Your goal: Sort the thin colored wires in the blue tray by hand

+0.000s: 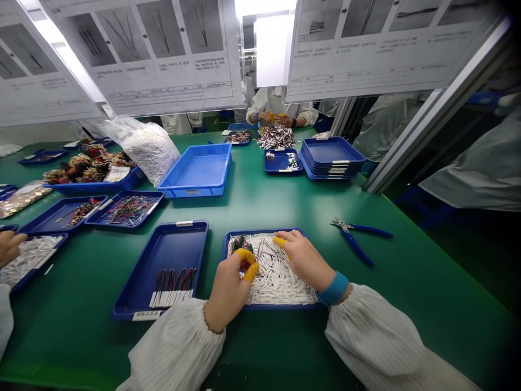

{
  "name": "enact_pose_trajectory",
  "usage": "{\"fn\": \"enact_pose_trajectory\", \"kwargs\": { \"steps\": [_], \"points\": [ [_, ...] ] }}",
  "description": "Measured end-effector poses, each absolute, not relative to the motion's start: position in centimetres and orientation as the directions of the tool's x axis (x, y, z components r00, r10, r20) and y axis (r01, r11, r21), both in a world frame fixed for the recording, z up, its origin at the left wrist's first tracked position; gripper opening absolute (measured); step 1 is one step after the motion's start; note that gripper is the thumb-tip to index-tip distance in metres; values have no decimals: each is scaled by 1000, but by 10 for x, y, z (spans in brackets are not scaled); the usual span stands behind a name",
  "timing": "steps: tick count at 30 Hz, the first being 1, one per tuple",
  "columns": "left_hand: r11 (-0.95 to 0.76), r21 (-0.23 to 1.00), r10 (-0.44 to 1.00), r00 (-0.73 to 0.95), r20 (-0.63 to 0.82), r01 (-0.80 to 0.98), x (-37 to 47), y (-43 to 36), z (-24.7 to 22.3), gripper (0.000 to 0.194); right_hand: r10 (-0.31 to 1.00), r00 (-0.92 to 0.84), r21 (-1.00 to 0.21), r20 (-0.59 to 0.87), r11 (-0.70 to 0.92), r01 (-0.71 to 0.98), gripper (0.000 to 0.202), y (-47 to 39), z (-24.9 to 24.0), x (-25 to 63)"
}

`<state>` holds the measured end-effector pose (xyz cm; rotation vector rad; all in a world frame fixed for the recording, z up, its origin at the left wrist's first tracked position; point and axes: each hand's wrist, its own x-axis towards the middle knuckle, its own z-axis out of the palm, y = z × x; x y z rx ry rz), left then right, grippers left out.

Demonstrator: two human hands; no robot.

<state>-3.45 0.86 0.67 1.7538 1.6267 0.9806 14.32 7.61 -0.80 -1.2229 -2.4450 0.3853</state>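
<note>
My left hand (pixel 232 285), with yellow covers on its thumb and index finger, is closed in a pinch at the left part of a tray of white tubes (pixel 272 285). Thin dark wires (pixel 260 250) show by its fingertips. Over the back right of this tray is my right hand (pixel 305 259), yellow on one fingertip, a blue band on the wrist; what its fingers hold, if anything, is too small to tell. Red, green and black wires (pixel 241 244) lie in the tray's back left corner. Left of my hands, a blue tray (pixel 152 252) holds a row of wires with white ends (pixel 171 288).
Blue-handled pliers (pixel 354 236) lie open to the right. Farther back are a light blue bin (pixel 199 168), stacked trays (pixel 331 155) and a bag of white pieces (pixel 148 146). Another person's hand (pixel 8 247) is at the left edge; a person (pixel 280 108) works opposite.
</note>
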Motion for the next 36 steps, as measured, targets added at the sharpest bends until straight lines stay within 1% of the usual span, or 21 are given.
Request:
{"fn": "enact_pose_trajectory", "kwargs": {
  "steps": [2,3,5,6,8,9,11,13,14,16,18,21,23,24,27,29,31,33,36],
  "points": [
    [-62,926,996,-29,79,372,-30,8,6,4,795,-575,-399,191,599,695,49,75,-10,143],
    [-21,967,999,-37,32,255,-28,8,6,7,787,-590,-400,180,607,687,48,73,-10,145],
    [69,996,997,-42,-67,58,-25,8,6,12,770,-619,-407,155,620,670,47,68,-9,148],
    [105,995,994,-41,-105,-5,-24,8,6,14,769,-622,-420,147,618,664,46,65,-8,150],
    [140,988,989,-36,-142,-69,-23,8,5,16,790,-590,-483,168,588,649,43,59,-5,152],
    [143,986,989,-26,-145,-81,-23,8,5,16,808,-559,-541,188,560,627,40,56,-2,152],
    [131,989,991,5,-131,-65,-22,7,3,15,846,-497,-697,195,476,536,31,51,4,150],
    [93,996,995,36,-92,-10,-20,5,1,14,870,-472,-844,144,357,400,27,46,11,145],
    [68,997,997,46,-69,27,-19,4,1,13,880,-460,-893,122,299,336,24,44,14,143],
    [24,994,998,61,-31,106,-17,2,1,12,892,-440,-945,101,224,239,15,39,18,138],
    [-8,983,998,69,-5,185,-16,0,2,12,906,-414,-970,87,172,172,12,36,19,135],
    [-61,948,995,94,33,313,-16,-2,5,12,921,-389,-997,13,41,65,14,34,18,133],
    [-58,938,995,100,25,341,-17,-1,6,12,935,-350,-999,-51,-47,19,18,35,19,133],
    [-31,948,995,96,0,316,-18,-1,6,13,947,-313,-997,-70,-70,11,19,36,20,134],
    [93,986,992,78,-104,135,-19,1,6,14,981,-189,-999,-53,-51,17,19,37,22,139],
    [129,991,987,90,-133,43,-19,2,6,14,988,-153,-1000,-3,1,26,18,37,22,141],
    [115,993,987,113,-117,21,-19,1,7,15,991,-127,-998,45,50,32,15,38,20,142],
    [72,997,990,121,-77,42,-18,0,8,17,992,-94,-996,86,89,19,13,38,16,143],
    [31,997,990,137,-40,72,-18,-4,8,18,992,-104,-997,77,77,-2,13,41,14,145]
  ]
}}
